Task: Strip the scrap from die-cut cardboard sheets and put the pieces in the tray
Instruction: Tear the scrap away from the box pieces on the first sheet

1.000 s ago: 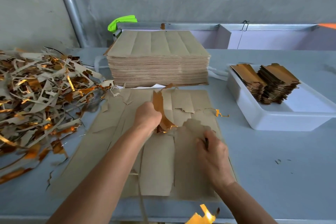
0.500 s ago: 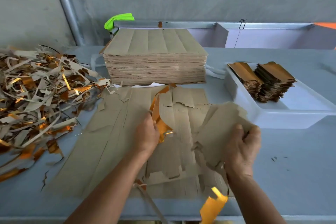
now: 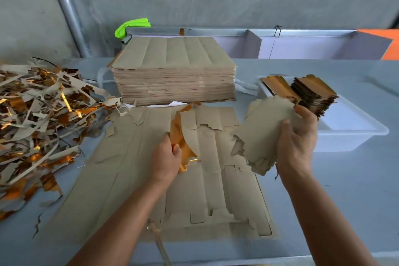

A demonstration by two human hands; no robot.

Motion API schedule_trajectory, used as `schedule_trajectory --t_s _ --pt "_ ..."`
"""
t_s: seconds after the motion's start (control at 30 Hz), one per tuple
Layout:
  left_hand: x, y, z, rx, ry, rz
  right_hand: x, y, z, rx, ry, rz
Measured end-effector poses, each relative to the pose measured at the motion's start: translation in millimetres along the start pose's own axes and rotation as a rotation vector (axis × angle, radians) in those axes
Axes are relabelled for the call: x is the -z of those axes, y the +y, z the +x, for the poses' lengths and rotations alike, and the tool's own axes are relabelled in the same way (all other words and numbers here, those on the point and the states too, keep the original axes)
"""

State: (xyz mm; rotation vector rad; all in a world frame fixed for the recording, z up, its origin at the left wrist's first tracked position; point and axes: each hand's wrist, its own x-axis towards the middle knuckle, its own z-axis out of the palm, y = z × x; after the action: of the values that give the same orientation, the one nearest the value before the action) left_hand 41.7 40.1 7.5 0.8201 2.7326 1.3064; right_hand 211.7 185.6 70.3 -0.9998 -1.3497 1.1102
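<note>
A die-cut cardboard sheet stack (image 3: 129, 179) lies flat on the table in front of me, partly torn. My left hand (image 3: 165, 158) grips a lifted strip (image 3: 183, 136) of that sheet, its gold underside showing. My right hand (image 3: 296, 142) holds a bundle of brown cut pieces (image 3: 263, 129) in the air, to the right of the sheet and just left of the white tray (image 3: 349, 136). The tray holds two piles of gold-faced pieces (image 3: 311, 90) at its far end.
A tall stack of uncut sheets (image 3: 172, 71) stands behind the work sheet. A heap of scrap strips (image 3: 41, 119) covers the table's left side. A green cloth (image 3: 131, 25) lies on a metal rail by the wall.
My right hand has pulled a bundle of pieces free of the sheet and lifted it up and to the right, toward the tray. My left hand kept its grip on the strip.
</note>
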Motion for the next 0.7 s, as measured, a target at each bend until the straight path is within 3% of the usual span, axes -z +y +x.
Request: schedule_trajectory --t_s 0.3,0.5,0.6,0.7 --pt "1.8 34.3 -9.1 -0.276 0.035 -0.008 -35.5 12.9 1.6 -0.194 -0.253 -0.012" --pt "-1.9 36.9 -14.1 -0.39 -0.001 -0.013 -40.1 13.6 -9.1 -0.411 -0.516 0.25" --pt "1.0 34.5 -13.4 -0.381 -0.004 0.017 -39.3 15.2 -10.3 -0.364 -0.572 0.194" --pt "6.8 38.2 -12.8 -0.378 0.065 0.098 -40.8 15.3 -8.6 -0.191 -0.531 -0.065"
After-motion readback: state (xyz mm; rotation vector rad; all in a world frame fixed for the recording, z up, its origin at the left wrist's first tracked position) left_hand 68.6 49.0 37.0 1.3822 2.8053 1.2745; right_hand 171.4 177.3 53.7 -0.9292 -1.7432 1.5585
